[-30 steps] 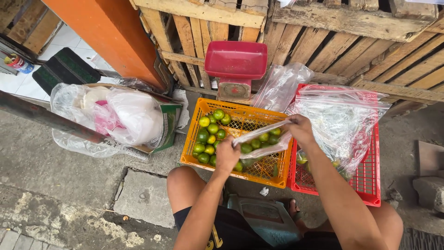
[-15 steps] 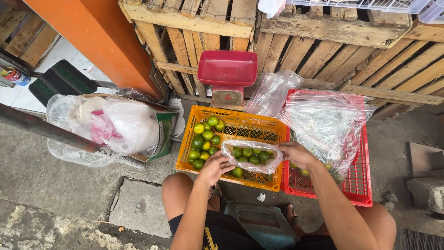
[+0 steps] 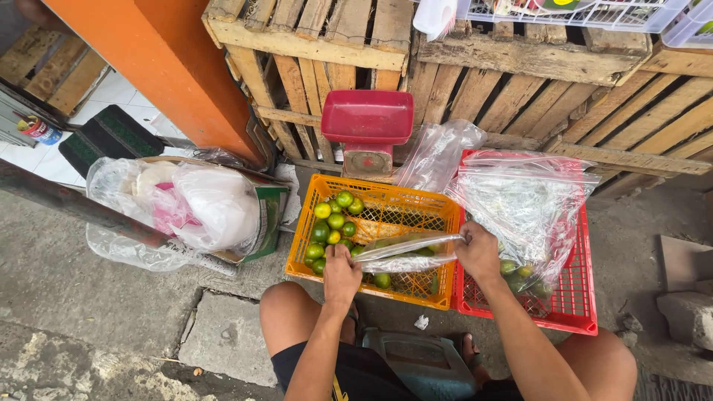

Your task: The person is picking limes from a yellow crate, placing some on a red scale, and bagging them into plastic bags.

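One clear bag (image 3: 405, 252) of limes, stretched taut between two gripping hands (image 3: 342, 273) (image 3: 477, 252).

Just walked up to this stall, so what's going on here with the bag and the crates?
A crouching person stretches a small clear plastic bag of green limes between the left hand and right hand, above an orange crate holding loose limes. Beside it, a red crate holds a bigger clear bag. A red scale stands behind.
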